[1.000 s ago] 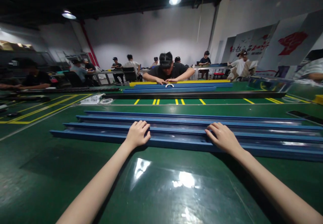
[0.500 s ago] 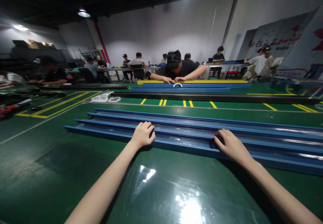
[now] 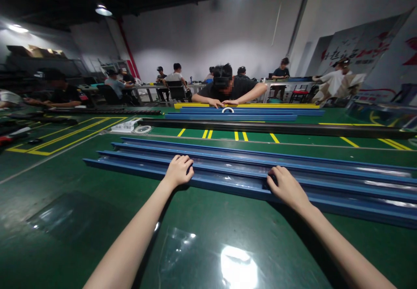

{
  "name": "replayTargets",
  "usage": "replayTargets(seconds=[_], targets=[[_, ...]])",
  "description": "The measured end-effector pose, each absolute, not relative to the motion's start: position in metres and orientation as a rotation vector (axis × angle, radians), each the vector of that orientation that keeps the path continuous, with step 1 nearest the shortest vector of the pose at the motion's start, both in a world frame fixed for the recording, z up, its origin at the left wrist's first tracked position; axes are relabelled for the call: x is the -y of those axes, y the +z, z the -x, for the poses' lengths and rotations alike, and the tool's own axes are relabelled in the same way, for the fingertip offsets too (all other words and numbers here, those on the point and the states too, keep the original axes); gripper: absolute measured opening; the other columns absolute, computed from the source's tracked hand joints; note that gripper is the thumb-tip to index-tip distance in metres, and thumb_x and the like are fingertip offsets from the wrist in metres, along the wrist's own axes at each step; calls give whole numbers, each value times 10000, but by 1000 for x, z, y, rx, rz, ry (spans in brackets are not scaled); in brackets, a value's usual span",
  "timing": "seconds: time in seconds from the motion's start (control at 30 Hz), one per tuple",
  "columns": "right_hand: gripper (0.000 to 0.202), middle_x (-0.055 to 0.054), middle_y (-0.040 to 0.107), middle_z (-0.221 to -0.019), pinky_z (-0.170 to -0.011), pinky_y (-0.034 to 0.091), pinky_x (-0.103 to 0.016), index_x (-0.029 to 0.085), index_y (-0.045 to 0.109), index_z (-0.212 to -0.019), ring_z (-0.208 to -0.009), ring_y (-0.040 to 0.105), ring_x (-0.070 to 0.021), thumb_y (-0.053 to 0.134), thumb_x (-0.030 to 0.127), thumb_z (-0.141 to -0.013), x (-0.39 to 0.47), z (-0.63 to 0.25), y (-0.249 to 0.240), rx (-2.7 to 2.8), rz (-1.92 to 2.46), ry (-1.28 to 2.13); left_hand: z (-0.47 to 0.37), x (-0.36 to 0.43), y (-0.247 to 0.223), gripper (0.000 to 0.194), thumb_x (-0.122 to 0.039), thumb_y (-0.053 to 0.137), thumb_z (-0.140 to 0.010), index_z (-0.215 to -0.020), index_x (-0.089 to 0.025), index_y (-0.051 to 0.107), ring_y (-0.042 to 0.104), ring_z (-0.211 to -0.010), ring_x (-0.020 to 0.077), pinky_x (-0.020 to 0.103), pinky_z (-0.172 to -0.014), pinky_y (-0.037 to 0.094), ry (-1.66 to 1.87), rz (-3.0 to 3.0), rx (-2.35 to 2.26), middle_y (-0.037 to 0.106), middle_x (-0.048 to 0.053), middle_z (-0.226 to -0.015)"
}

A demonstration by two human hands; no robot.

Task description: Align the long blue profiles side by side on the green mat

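Observation:
Side by side across the green tabletop lie long blue channel rails, their hollow sides facing up. My left hand is closed over the nearest blue rail, fingers curled into its channel. Farther right along that same rail, my right hand curls over it, thumb and fingers bent around the edge; some fingertips are hidden. Just behind, the middle rail and the far rail run parallel to the one I hold.
Beyond lies a long black bar, with a white box and a clear tape roll at its left end. A person across the table leans over blue and yellow rails. Clear plastic film lies near me.
Both hands have shifted slightly left along the nearest rail, still curled on it. The camera view has tilted and moved a little.

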State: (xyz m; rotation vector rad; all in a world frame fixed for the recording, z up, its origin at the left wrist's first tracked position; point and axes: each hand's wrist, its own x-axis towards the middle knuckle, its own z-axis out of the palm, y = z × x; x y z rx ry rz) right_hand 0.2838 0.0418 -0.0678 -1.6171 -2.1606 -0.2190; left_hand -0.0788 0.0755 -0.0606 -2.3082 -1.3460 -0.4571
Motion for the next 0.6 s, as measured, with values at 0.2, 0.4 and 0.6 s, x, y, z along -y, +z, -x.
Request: replayTargets(seconds=[0.2,0.4,0.6], targets=[[160,-73,523,-777,-739,380,-306,189,475,-764,-809,475,-197,342,269,-802,-50,-280,-69,2173,1608,-248,82,-87,-61,237,-226,375,-754,-834,-160,588,523,-776,189,340,-775,376,-431,2299,1375,590,62,-817],[155,-68,533,-789,-736,385,-297,186,487,-780,-811,483,-192,355,266,-792,-57,-283,-70,2180,1617,-225,80,-91,-63,237,-242,376,-761,-836,-170,589,537,-783,193,316,-726,407,-381,2294,1483,590,59,-811],[181,-63,551,-802,-743,388,-290,187,514,-797,-820,493,-187,345,254,-789,-60,-284,-70,2157,1606,-212,79,-93,-62,246,-254,366,-776,-864,-182,584,542,-807,187,288,-699,422,-354,2279,1559,590,53,-848]])
